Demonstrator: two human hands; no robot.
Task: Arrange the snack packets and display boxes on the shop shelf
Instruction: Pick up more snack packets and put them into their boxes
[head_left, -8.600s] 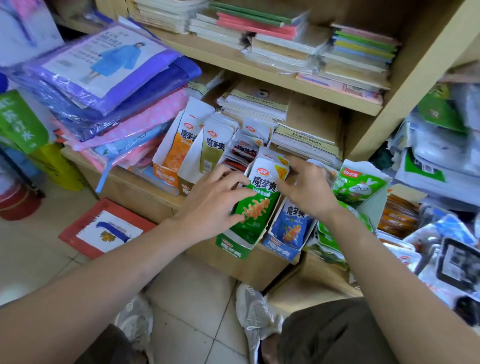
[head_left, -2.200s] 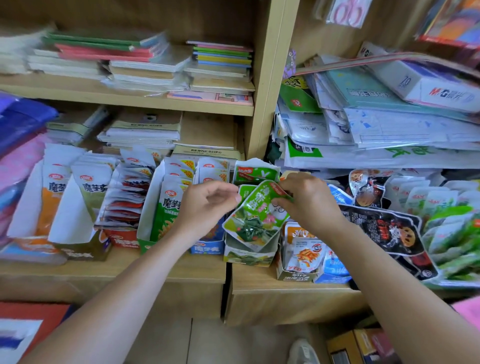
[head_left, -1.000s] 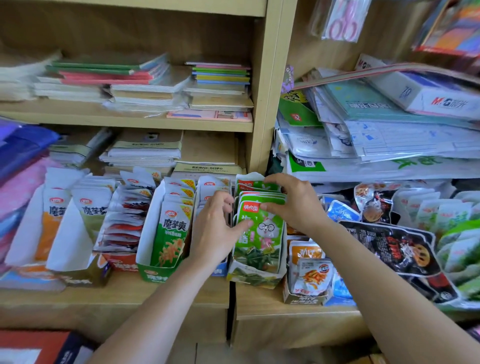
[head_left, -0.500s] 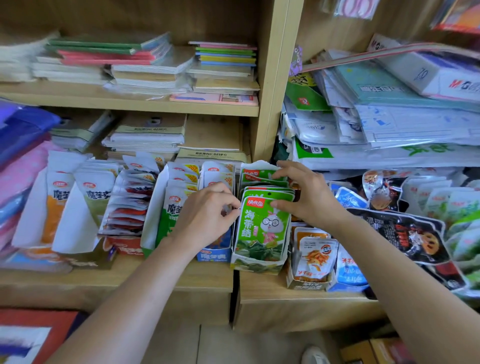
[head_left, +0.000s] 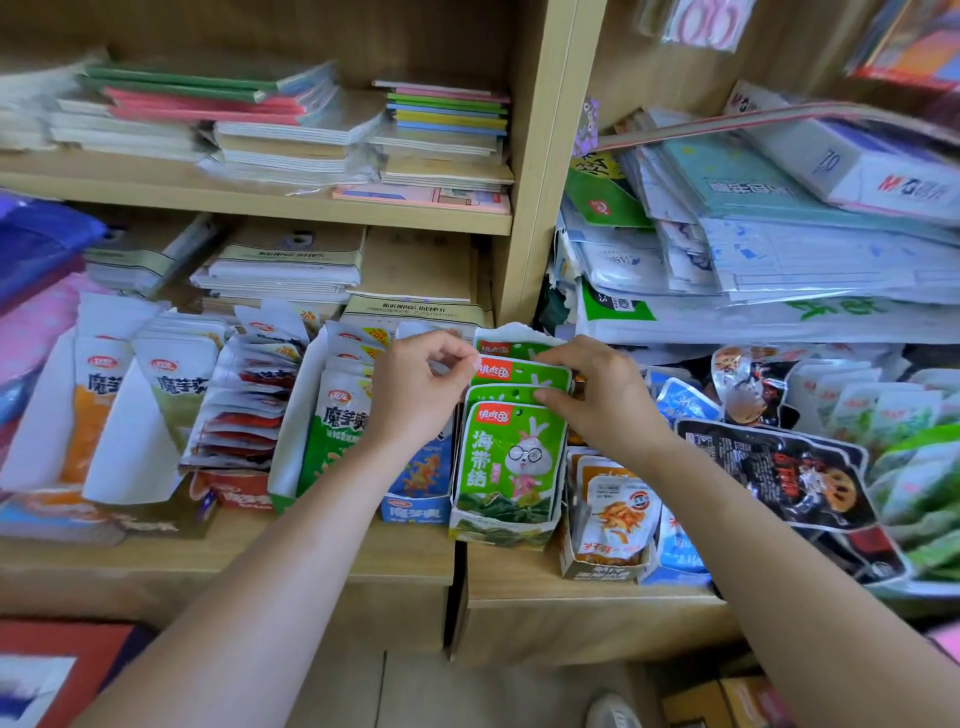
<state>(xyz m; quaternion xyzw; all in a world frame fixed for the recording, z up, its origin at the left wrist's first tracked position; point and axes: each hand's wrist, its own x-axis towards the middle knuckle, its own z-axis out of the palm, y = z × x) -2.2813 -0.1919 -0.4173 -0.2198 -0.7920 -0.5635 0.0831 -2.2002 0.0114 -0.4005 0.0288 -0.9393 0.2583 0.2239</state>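
Note:
A green display box (head_left: 498, 527) of green seaweed snack packets (head_left: 511, 457) stands upright on the lower shelf (head_left: 587, 592). My left hand (head_left: 415, 395) pinches the top left corner of a rear green packet. My right hand (head_left: 602, 395) grips the top right edges of the same packets. To the left stand a blue box (head_left: 415, 512) and a green konjac box (head_left: 332, 441). An orange-packet box (head_left: 605, 519) sits to the right.
More snack boxes (head_left: 130, 410) line the shelf to the left, and loose black and green packets (head_left: 800, 467) lie at the right. Notebooks (head_left: 291, 124) fill the upper shelf; paper packs (head_left: 779, 223) are piled at the right. A wooden upright (head_left: 550, 156) divides the shelves.
Both hands lifted a loose green packet and set it upright in the green box. They now rest on the tops of the rear packets, fingers shifted slightly upward.

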